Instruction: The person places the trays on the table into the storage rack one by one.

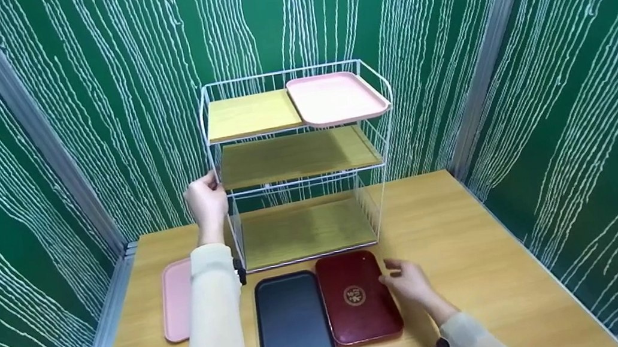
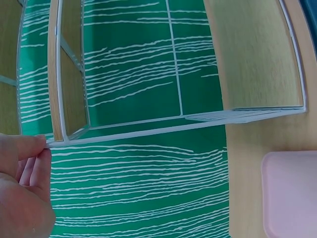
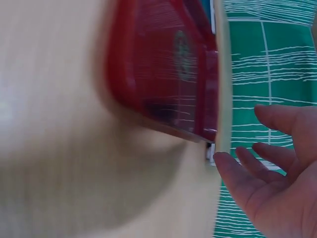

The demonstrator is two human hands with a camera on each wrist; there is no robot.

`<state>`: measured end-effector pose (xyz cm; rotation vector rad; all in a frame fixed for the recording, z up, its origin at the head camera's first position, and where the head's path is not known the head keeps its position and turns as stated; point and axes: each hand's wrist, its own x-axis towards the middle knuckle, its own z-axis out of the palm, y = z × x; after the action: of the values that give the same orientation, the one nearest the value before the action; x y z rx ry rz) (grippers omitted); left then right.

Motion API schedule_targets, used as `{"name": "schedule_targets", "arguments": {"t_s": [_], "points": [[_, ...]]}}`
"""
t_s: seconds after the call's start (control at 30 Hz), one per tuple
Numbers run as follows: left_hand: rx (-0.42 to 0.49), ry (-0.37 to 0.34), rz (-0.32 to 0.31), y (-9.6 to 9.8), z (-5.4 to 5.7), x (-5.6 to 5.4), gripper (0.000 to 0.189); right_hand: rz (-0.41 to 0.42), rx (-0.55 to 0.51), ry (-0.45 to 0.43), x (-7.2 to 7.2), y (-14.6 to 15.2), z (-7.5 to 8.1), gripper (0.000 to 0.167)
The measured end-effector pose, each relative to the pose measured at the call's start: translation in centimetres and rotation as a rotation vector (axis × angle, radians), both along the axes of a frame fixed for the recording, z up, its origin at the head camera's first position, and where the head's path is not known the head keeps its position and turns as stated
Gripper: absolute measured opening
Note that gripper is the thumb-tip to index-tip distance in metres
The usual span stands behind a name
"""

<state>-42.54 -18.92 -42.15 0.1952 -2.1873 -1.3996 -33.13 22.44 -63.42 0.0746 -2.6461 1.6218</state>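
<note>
A white wire rack with three wooden shelves [image 1: 300, 156] stands at the back of the table. My left hand [image 1: 208, 202] is at its left side, level with the middle shelf. In the left wrist view, the thumb and fingers of that hand [image 2: 25, 183] pinch the rack's wire frame [image 2: 148, 130] at a corner. Beside the right edge of a dark red tray [image 1: 362, 317] with a gold emblem is my right hand [image 1: 412, 286]. Its fingers are spread and hold nothing in the right wrist view, apart from the red tray [image 3: 153, 64].
A black tray [image 1: 294, 324] lies flat to the left of the red one. One pink tray [image 1: 177, 301] lies at the table's left, partly behind my left sleeve. Another pink tray [image 1: 338, 98] rests on the top shelf's right half. Green walls surround the table [image 1: 464, 248].
</note>
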Motion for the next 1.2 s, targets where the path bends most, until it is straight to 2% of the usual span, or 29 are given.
{"name": "schedule_targets", "arguments": {"t_s": [0.23, 0.43, 0.57, 0.73, 0.87, 1.2], "points": [[0.0, 0.005, 0.002, 0.1, 0.0, 0.0, 0.035, 0.002, 0.032, -0.082, 1.0, 0.6, -1.6, 0.058], [0.02, -0.008, -0.016, 0.2, 0.0, -0.3, 0.037, 0.034, 0.054, -0.14, 1.5, 0.9, -2.2, 0.065], [0.005, 0.002, -0.009, 0.2, 0.1, -0.3, 0.036, 0.065, 0.084, -0.135, 1.6, 1.0, -2.5, 0.065], [-0.031, 0.026, 0.017, -0.1, -0.1, -0.3, 0.034, 0.126, 0.054, -0.13, 1.9, 1.0, -2.6, 0.063], [0.002, 0.012, 0.003, -0.1, 0.1, -0.3, 0.035, 0.159, 0.044, -0.132, 2.2, 1.0, -2.6, 0.063], [0.014, 0.007, -0.01, -0.1, -0.2, -0.2, 0.037, 0.166, 0.011, -0.188, 2.6, 1.4, -3.2, 0.077]]}}
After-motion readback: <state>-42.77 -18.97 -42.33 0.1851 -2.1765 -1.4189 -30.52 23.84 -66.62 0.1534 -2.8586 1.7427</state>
